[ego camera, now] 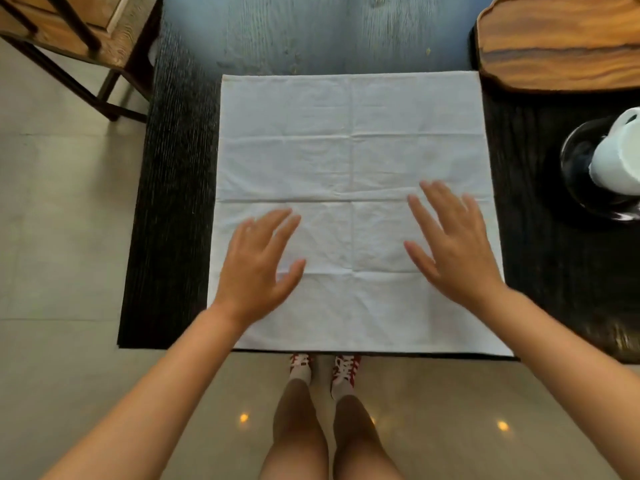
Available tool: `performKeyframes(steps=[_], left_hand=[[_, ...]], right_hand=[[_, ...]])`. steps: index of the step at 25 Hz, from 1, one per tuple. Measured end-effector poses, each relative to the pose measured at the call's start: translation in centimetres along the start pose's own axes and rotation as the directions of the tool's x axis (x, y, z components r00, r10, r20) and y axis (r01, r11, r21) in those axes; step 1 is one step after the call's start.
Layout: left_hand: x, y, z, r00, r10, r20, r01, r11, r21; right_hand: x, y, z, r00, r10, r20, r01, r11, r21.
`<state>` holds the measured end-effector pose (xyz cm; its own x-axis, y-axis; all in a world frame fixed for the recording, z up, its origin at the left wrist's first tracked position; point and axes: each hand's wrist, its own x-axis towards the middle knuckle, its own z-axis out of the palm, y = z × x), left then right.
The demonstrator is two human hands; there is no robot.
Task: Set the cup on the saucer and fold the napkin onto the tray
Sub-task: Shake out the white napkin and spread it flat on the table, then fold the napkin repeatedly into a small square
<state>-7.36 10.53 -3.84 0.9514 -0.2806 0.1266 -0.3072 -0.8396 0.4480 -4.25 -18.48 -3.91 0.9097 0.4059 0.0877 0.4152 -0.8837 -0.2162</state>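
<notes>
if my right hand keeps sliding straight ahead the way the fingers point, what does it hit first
Only more of the flat white napkin; the right hand points up-left, away from the wooden tray, as far as this view shows.

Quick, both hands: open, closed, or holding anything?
Left hand: open, fingers spread flat over the napkin, holding nothing.
Right hand: open, fingers spread over the napkin, holding nothing.

The napkin [353,174] in the middle of the frame is white cloth, matt, with soft fold lines and small wrinkles. The table [173,209] under it is dark wood with a rough grain. The tray [561,43] at the upper right is smooth brown wood. The cup [616,157] at the right edge looks white and smooth, on a glossy dark saucer [578,164]. The floor [62,237] is shiny tile.
</notes>
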Motion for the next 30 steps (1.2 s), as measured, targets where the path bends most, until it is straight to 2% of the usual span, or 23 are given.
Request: performKeyframes(steps=[3,7,9,11,14,19,21,24,25,26,28,29,30], left_hand=[[-7.2,1.5,0.1,0.993,0.069,0.092,-0.071,0.997,0.021],[-11.9,0.0,-0.1,0.957,0.127,0.26,-0.164,0.978,0.127],[-12.7,-0.7,-0.1,0.956,0.153,0.249,-0.197,0.967,0.162],[-12.8,-1.3,0.0,0.967,0.169,0.188,-0.197,0.97,0.144],[-12.6,-2.0,-0.1,0.973,0.195,0.123,-0.207,0.974,0.093],[-12.5,-1.9,-1.0,0.965,0.227,0.131,-0.232,0.972,0.029],[-11.9,-1.8,-1.9,0.961,0.205,0.188,-0.205,0.979,-0.02],[-9.9,-1.6,-3.6,0.934,0.042,0.354,-0.008,0.995,-0.097],[-9.2,-1.6,-4.2,0.896,-0.036,0.442,0.096,0.989,-0.113],[-8.4,-1.7,-5.0,0.829,-0.104,0.549,0.202,0.972,-0.121],[-6.7,-1.8,-6.9,0.596,-0.151,0.789,0.389,0.914,-0.118],[-5.7,-1.9,-7.6,0.482,-0.129,0.866,0.427,0.898,-0.105],[-4.7,-1.9,-8.3,0.404,-0.108,0.909,0.429,0.899,-0.084]], right_hand=[[-7.0,-1.7,-0.2,0.994,-0.042,0.102,0.045,0.999,-0.027],[-12.9,-2.0,-0.5,0.968,-0.118,0.22,0.14,0.987,-0.085],[-14.3,-1.8,-0.4,0.954,-0.153,0.257,0.186,0.977,-0.108],[-14.8,-1.6,0.0,0.963,-0.164,0.213,0.19,0.976,-0.105],[-14.8,-1.2,0.3,0.977,-0.2,0.076,0.206,0.975,-0.08],[-14.8,-0.7,-0.1,0.963,-0.268,0.003,0.268,0.962,-0.051],[-14.6,-0.9,-0.7,0.969,-0.243,0.041,0.243,0.97,-0.004],[-13.2,-1.6,-2.5,0.984,-0.026,0.174,0.0,0.989,0.15],[-12.5,-1.6,-3.4,0.961,0.048,0.273,-0.111,0.97,0.219],[-11.9,-1.5,-4.4,0.911,0.087,0.404,-0.212,0.937,0.276],[-10.7,-1.0,-6.6,0.763,0.065,0.643,-0.348,0.879,0.325],[-10.0,-0.9,-7.7,0.684,0.024,0.729,-0.383,0.863,0.33],[-9.3,-0.9,-8.6,0.62,-0.015,0.785,-0.403,0.852,0.334]])
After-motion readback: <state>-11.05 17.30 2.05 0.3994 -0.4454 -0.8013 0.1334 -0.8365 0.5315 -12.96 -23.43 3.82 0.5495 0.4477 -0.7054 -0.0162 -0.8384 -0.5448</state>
